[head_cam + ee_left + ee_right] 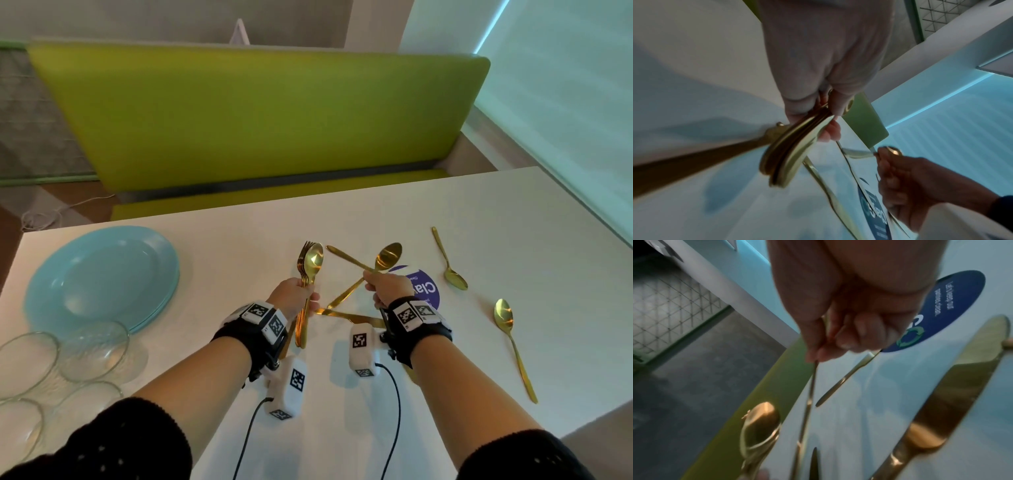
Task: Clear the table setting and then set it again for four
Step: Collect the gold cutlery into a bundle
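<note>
Left hand: fist around a bundle of gold forks and a spoon, gathered for clearing
Right hand: pinching one gold spoon, lifted off the bench
Bench: two spoons still lying there

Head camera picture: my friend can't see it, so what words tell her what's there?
A left hand grips a bundle of gold forks and a spoon, while the right hand holds a gold spoon and knife. Blue plates sit stacked on the white table.
</note>
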The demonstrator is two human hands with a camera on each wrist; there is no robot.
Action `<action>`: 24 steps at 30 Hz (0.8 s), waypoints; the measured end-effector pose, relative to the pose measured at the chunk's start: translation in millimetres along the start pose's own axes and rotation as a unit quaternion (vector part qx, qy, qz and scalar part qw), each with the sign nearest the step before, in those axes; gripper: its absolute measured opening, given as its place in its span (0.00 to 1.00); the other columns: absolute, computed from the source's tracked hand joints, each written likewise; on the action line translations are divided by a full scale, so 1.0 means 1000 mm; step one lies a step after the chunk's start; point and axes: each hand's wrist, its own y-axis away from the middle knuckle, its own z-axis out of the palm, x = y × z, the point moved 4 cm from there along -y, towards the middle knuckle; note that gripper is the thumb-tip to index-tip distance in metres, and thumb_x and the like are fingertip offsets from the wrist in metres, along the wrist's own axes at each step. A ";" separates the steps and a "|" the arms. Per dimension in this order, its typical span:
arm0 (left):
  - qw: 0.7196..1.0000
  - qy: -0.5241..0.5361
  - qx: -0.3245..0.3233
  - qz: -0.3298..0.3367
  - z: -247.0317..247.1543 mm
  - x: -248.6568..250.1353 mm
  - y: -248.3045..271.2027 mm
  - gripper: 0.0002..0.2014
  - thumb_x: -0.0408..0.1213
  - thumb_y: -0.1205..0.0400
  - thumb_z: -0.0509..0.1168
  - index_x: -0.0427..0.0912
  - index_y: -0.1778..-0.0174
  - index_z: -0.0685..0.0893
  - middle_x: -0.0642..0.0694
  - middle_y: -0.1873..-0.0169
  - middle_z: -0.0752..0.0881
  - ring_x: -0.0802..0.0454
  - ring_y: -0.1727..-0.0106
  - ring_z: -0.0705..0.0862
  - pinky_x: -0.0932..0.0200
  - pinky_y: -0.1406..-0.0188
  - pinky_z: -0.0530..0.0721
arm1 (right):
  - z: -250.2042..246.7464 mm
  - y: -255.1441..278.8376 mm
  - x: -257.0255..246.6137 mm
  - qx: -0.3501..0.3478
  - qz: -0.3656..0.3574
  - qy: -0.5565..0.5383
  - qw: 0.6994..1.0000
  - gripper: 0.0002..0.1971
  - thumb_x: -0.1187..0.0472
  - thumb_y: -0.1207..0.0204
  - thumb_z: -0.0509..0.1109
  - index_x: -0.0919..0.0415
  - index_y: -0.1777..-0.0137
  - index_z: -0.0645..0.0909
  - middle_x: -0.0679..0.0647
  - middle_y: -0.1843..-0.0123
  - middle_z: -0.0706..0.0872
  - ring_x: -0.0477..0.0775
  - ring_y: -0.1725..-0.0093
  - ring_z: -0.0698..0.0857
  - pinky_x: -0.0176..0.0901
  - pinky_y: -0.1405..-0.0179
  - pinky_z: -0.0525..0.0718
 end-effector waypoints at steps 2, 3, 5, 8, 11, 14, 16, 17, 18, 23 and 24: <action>1.000 -0.004 -0.013 0.007 0.009 0.002 0.003 0.06 0.32 0.14 0.57 0.38 0.56 0.76 0.43 0.64 0.83 0.49 0.66 0.83 0.57 0.66 0.83 | 0.003 0.010 -0.002 -0.071 -0.040 -0.013 0.997 0.10 0.55 0.24 0.72 0.59 0.63 0.81 0.51 0.67 0.81 0.46 0.74 0.74 0.36 0.75 0.74; 1.000 -0.008 -0.024 0.009 0.014 0.002 0.005 0.06 0.32 0.14 0.57 0.39 0.57 0.76 0.43 0.63 0.84 0.49 0.65 0.83 0.56 0.64 0.84 | 0.005 0.015 -0.001 -0.101 -0.054 -0.002 0.993 0.10 0.54 0.24 0.72 0.59 0.62 0.81 0.51 0.69 0.80 0.46 0.74 0.73 0.34 0.76 0.74; 0.998 -0.036 -0.055 0.015 0.025 0.004 0.012 0.08 0.36 0.15 0.58 0.40 0.57 0.78 0.42 0.61 0.86 0.46 0.61 0.86 0.51 0.55 0.87 | 0.007 0.027 0.000 -0.140 -0.072 0.037 0.987 0.10 0.54 0.23 0.71 0.58 0.62 0.81 0.49 0.71 0.80 0.44 0.75 0.73 0.31 0.77 0.74; 0.992 -0.066 -0.103 0.012 0.042 0.002 0.021 0.09 0.40 0.17 0.61 0.38 0.53 0.82 0.39 0.56 0.88 0.42 0.52 0.88 0.46 0.45 0.86 | 0.008 0.035 0.010 -0.170 -0.080 0.055 0.981 0.09 0.56 0.22 0.70 0.58 0.63 0.82 0.49 0.71 0.81 0.44 0.75 0.73 0.32 0.75 0.73; 0.992 -0.026 -0.125 -0.003 0.055 -0.003 0.027 0.07 0.35 0.15 0.59 0.36 0.54 0.80 0.39 0.62 0.86 0.46 0.61 0.86 0.53 0.57 0.87 | 0.003 0.040 0.021 -0.175 -0.078 0.061 0.980 0.10 0.57 0.22 0.69 0.59 0.63 0.82 0.50 0.72 0.80 0.44 0.75 0.72 0.33 0.75 0.70; 0.990 -0.014 -0.141 -0.014 0.067 -0.007 0.034 0.12 0.38 0.13 0.55 0.36 0.56 0.79 0.38 0.64 0.86 0.45 0.62 0.86 0.52 0.58 0.86 | -0.008 0.041 0.030 -0.153 -0.075 0.083 0.982 0.10 0.57 0.23 0.70 0.59 0.64 0.82 0.50 0.72 0.79 0.45 0.75 0.71 0.33 0.76 0.70; 0.988 -0.016 -0.154 -0.023 0.075 -0.009 0.036 0.13 0.38 0.12 0.53 0.36 0.56 0.79 0.38 0.64 0.86 0.45 0.62 0.86 0.50 0.56 0.85 | -0.017 0.042 0.036 -0.136 -0.073 0.098 0.983 0.10 0.57 0.23 0.71 0.58 0.66 0.82 0.50 0.72 0.79 0.45 0.74 0.72 0.34 0.75 0.71; 0.987 -0.019 -0.159 -0.024 0.079 -0.010 0.037 0.13 0.37 0.12 0.53 0.36 0.56 0.79 0.38 0.63 0.86 0.45 0.62 0.86 0.50 0.55 0.85 | -0.021 0.042 0.038 -0.126 -0.074 0.101 0.984 0.11 0.57 0.24 0.72 0.58 0.67 0.82 0.50 0.72 0.79 0.45 0.74 0.72 0.34 0.74 0.71; 0.986 -0.023 -0.162 -0.027 0.084 -0.010 0.038 0.12 0.36 0.12 0.53 0.36 0.56 0.78 0.38 0.63 0.86 0.45 0.62 0.85 0.51 0.55 0.85 | -0.025 0.042 0.040 -0.114 -0.078 0.104 0.985 0.10 0.57 0.24 0.72 0.58 0.67 0.82 0.49 0.72 0.79 0.45 0.73 0.72 0.34 0.73 0.72; 0.983 -0.044 -0.177 -0.035 0.106 -0.011 0.046 0.09 0.34 0.13 0.53 0.37 0.55 0.76 0.39 0.60 0.85 0.47 0.65 0.84 0.54 0.61 0.84 | -0.046 0.040 0.048 -0.051 -0.104 0.130 0.985 0.07 0.56 0.25 0.73 0.55 0.63 0.85 0.43 0.71 0.81 0.39 0.71 0.76 0.29 0.71 0.71; 0.981 -0.045 -0.183 -0.039 0.110 -0.012 0.048 0.08 0.33 0.13 0.54 0.36 0.55 0.76 0.38 0.61 0.84 0.47 0.66 0.83 0.55 0.63 0.83 | -0.050 0.038 0.051 -0.046 -0.102 0.131 0.985 0.07 0.55 0.25 0.73 0.55 0.62 0.85 0.43 0.70 0.82 0.39 0.71 0.76 0.29 0.72 0.70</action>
